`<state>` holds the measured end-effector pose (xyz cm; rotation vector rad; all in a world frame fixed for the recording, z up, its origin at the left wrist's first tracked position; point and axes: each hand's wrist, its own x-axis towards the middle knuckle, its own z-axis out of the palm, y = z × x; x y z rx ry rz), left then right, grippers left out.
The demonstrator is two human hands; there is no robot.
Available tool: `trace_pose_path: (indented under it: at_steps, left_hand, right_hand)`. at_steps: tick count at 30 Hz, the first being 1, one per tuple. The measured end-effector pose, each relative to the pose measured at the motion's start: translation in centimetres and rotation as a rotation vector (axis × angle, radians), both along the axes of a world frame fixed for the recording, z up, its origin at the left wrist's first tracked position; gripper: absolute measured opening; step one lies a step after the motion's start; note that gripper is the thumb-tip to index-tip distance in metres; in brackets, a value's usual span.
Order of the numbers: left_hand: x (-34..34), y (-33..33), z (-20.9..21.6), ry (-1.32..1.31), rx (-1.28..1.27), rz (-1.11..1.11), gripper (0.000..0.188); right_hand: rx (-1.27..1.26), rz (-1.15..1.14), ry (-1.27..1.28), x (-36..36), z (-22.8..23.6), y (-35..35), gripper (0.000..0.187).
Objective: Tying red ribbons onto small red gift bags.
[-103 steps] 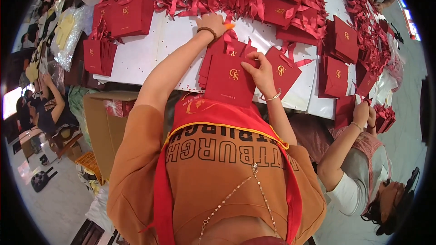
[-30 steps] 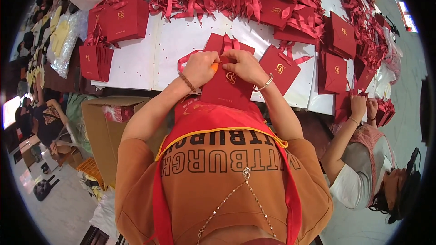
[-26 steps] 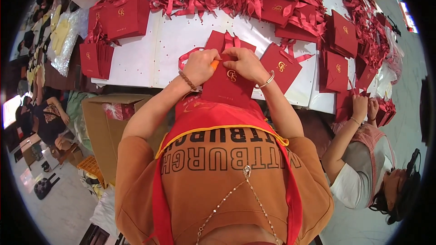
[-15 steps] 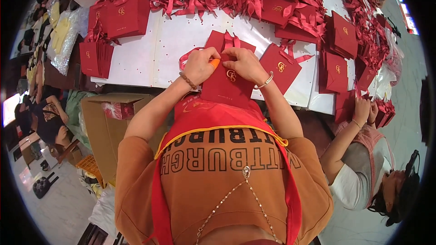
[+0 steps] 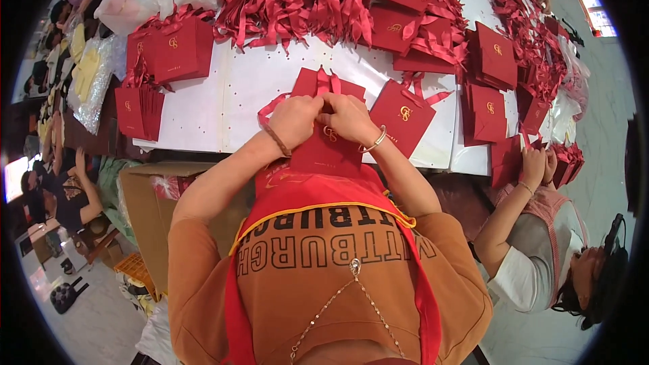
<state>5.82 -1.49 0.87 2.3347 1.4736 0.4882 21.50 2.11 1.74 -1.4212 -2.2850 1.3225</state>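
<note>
A red paper gift bag [image 5: 328, 157] with a gold emblem leans at the table's front edge, close against my apron. My left hand [image 5: 295, 122], wearing a beaded bracelet, is closed in a pinch over the bag's upper part. Opposite it, my right hand [image 5: 348, 119], with a metal bangle, is also closed, and the two sets of fingertips meet. They grip the red satin ribbon [image 5: 329, 82], which rises from behind the fingers; the exact spot they pinch is hidden. Another ribbon loop curls out left of my left hand. A second red bag [image 5: 403, 116] lies just to the right.
Finished-looking red bags [image 5: 177, 52] stand in a group at left, more bags [image 5: 490, 111] at right. Heaped red ribbons [image 5: 270, 3] cover the far side of the white table [image 5: 196, 105]. A cardboard box [image 5: 152, 209] sits below left. A co-worker's hands [image 5: 534, 163] handle a bag at right.
My fingertips have drawn together over the bag, and the orange cover on my left thumb is now out of sight. The whole view has shifted slightly.
</note>
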Motion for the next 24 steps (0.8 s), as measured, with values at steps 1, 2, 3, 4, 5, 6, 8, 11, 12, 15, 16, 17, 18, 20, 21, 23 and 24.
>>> trace_pose_path:
  at_steps: [1,2,3,4,5,6,8,11,12,15,16,17,18,20,21,23,24]
  left_hand:
    - [-0.4,0.4,0.5,-0.002,0.000,-0.001,0.014]
    - [-0.7,0.8,1.7,-0.119,-0.250,0.106,0.015]
    - [-1.1,1.1,2.4,-0.237,-0.501,0.215,0.018]
    - [-1.5,1.2,2.5,-0.239,-0.502,0.219,0.018]
    - [-2.1,1.2,2.4,-0.098,-0.341,0.149,0.021]
    - [-2.4,1.3,2.4,0.043,-0.182,0.079,0.025]
    - [-2.7,1.8,2.7,0.068,-0.250,0.089,0.026]
    - [-3.4,2.4,1.7,-0.054,-0.323,0.086,0.026]
    - [-3.6,3.1,1.1,-0.066,-0.335,0.081,0.029]
    - [-4.6,5.8,-0.4,-0.135,-0.621,-0.155,0.023]
    - [-4.2,6.4,0.6,-0.157,-0.761,-0.236,0.020]
    - [-4.0,6.7,1.5,-0.248,-0.850,-0.290,0.018]
    - [-4.0,7.2,1.8,-0.226,-1.008,-0.273,0.017]
    - [-3.8,7.6,2.7,-0.205,-1.122,-0.285,0.015]
    - [-3.7,7.6,2.6,-0.205,-1.123,-0.280,0.015]
    - [-3.8,7.8,2.5,-0.222,-1.164,-0.307,0.015]
    - [-3.7,7.6,2.0,-0.218,-1.161,-0.303,0.015]
  right_hand:
    - [-0.023,0.017,-0.003,0.1,0.3,0.0,0.024]
    - [-0.025,0.016,-0.003,0.1,0.2,-0.1,0.024]
    - [0.012,0.006,0.023,0.1,0.1,-0.2,0.025]
    - [0.050,0.000,0.048,0.1,0.1,-0.3,0.027]
    - [0.046,0.005,0.046,0.2,-0.2,-0.3,0.027]
    - [0.050,-0.007,0.142,0.2,-0.6,-0.2,0.028]
    - [0.045,-0.006,0.236,0.2,-0.5,-0.4,0.029]
    - [0.348,0.089,-0.007,0.8,1.1,-1.0,0.030]
    - [0.335,0.104,-0.002,0.7,1.3,-1.1,0.030]
    - [0.460,0.071,0.049,0.4,1.4,-1.6,0.028]
    - [0.443,0.084,0.050,0.3,1.4,-1.7,0.028]
    - [0.413,0.087,0.062,0.3,1.5,-1.5,0.028]
    - [0.385,0.088,0.075,0.3,1.6,-1.6,0.028]
    - [0.404,0.102,0.074,0.2,1.9,-1.6,0.027]
    - [0.426,0.126,0.073,0.1,2.1,-1.6,0.027]
    - [0.455,0.148,0.077,0.1,2.2,-1.4,0.027]
    - [0.402,0.129,0.118,0.2,2.1,-1.4,0.025]
